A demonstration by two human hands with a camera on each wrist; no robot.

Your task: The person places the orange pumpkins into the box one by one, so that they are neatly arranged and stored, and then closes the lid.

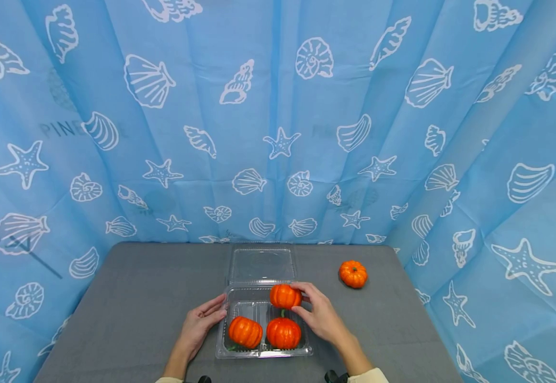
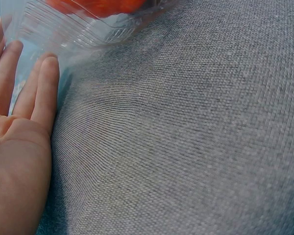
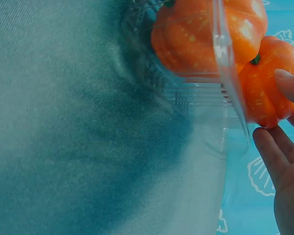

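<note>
Pumpkin (image 1: pixel 284 296) sits between thumb (image 1: pixel 304 314) and fingers (image 1: pixel 305 288) of the right grip (image 1: pixel 322 315).

Head view: from above the table's near side, facing forward and down; widest and farthest back, spanning the grey cloth-covered table (image 1: pixel 139 308) and the blue curtain printed with white seashells (image 1: pixel 282 106).
Left-wrist view: close and low over the grey cloth, with the left hand (image 2: pixel 22 147) at its left edge.
Right-wrist view: close in, turned so the curtain stands at right, behind the right hand (image 3: pixel 289 161).
Clear plastic hinged container (image 1: pixel 254 306): shared by all three.
Held orange ribbed pumpkin (image 1: pixel 284 296): shared by head and right wrist.
</note>
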